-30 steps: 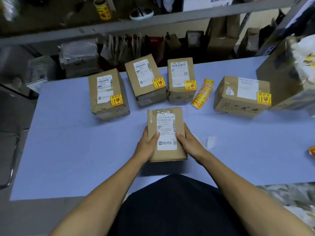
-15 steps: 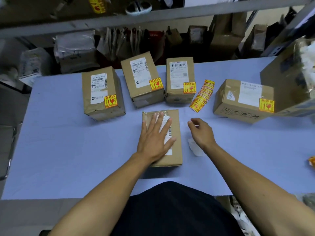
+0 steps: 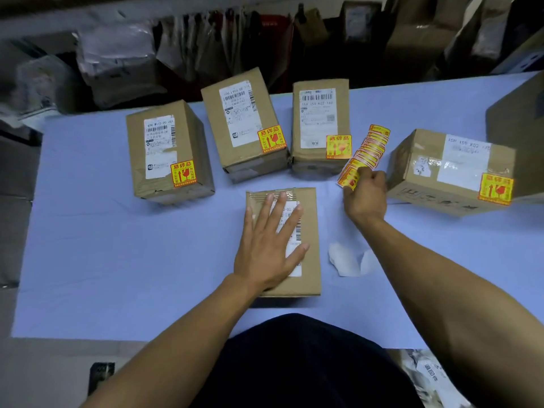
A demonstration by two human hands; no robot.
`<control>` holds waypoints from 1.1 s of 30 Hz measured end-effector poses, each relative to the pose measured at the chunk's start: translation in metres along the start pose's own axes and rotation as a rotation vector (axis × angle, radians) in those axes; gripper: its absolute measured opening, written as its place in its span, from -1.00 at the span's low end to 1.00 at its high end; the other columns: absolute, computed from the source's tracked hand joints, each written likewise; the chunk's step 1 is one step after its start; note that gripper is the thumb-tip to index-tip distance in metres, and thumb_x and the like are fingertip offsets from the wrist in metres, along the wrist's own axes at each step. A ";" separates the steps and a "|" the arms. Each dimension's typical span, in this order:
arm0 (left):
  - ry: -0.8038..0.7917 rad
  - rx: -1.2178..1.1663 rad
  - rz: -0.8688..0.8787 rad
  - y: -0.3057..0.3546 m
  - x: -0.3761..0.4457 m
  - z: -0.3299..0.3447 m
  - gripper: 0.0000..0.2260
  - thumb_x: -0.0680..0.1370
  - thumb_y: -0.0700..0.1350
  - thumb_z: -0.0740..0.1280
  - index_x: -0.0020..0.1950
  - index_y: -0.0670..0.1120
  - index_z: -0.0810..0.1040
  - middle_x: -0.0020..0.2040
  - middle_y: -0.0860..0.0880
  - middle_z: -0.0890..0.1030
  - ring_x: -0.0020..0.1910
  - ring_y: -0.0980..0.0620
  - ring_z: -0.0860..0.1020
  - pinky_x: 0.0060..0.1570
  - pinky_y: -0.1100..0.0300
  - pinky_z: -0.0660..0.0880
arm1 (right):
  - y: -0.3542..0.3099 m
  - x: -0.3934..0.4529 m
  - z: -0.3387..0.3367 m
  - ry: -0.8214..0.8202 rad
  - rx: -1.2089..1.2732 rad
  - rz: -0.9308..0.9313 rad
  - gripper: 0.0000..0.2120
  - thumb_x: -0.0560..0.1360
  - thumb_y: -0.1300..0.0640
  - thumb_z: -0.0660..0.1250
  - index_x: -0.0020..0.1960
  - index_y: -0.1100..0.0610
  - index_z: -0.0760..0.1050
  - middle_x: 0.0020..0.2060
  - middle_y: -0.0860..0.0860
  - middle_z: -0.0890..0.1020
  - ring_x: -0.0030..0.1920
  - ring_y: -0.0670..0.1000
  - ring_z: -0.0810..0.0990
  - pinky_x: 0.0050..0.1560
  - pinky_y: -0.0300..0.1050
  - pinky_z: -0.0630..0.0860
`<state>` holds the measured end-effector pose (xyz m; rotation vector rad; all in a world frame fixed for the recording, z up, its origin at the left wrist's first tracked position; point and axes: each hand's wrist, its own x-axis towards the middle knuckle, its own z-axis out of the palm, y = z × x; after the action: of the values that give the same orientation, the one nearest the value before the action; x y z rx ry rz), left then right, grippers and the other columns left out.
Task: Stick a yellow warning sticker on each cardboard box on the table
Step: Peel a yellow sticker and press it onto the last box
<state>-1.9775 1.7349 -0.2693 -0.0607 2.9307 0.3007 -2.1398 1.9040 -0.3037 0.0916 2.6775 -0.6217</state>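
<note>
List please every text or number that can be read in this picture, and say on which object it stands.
"易碎品": heading of the yellow sticker on the left box, and of the other boxes' stickers.
"159 159 K02 160": shipping label on the third box.
"159 159 K02": label on the right box; the rest is blurred.
Other labels, barcodes and the sticker strip: too small or blurred to read.
</note>
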 end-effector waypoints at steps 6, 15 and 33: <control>-0.004 0.012 -0.006 0.000 0.000 0.000 -0.38 0.60 0.31 0.00 0.62 0.13 0.02 0.64 0.00 -0.10 0.61 -0.02 -0.18 0.50 -0.09 -0.28 | -0.001 0.002 0.003 0.058 0.048 0.065 -0.54 0.52 0.20 0.41 0.33 0.26 0.33 0.29 0.27 0.37 0.26 0.32 0.44 0.03 0.16 0.50; -0.005 0.004 -0.013 0.000 -0.001 -0.001 -0.38 0.59 0.32 -0.01 0.62 0.13 0.01 0.63 0.03 -0.14 0.60 0.01 -0.21 0.51 -0.11 -0.25 | 0.000 0.012 -0.004 0.126 0.373 0.278 -0.80 0.52 0.11 0.43 0.09 0.15 0.53 0.10 0.14 0.64 0.11 0.20 0.60 -0.08 -0.06 0.44; -0.038 -0.051 -0.005 -0.001 -0.001 -0.006 -0.37 0.58 0.34 -0.09 0.61 0.15 -0.01 0.61 0.08 -0.19 0.55 0.10 -0.33 0.49 -0.06 -0.34 | 0.013 -0.016 -0.023 0.225 0.368 0.215 -0.81 0.55 0.17 0.38 0.11 0.18 0.69 0.08 0.13 0.71 0.11 0.16 0.65 0.05 -0.10 0.49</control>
<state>-1.9781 1.7327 -0.2633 -0.0688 2.8854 0.3715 -2.1316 1.9263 -0.2836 0.5720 2.6752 -1.0794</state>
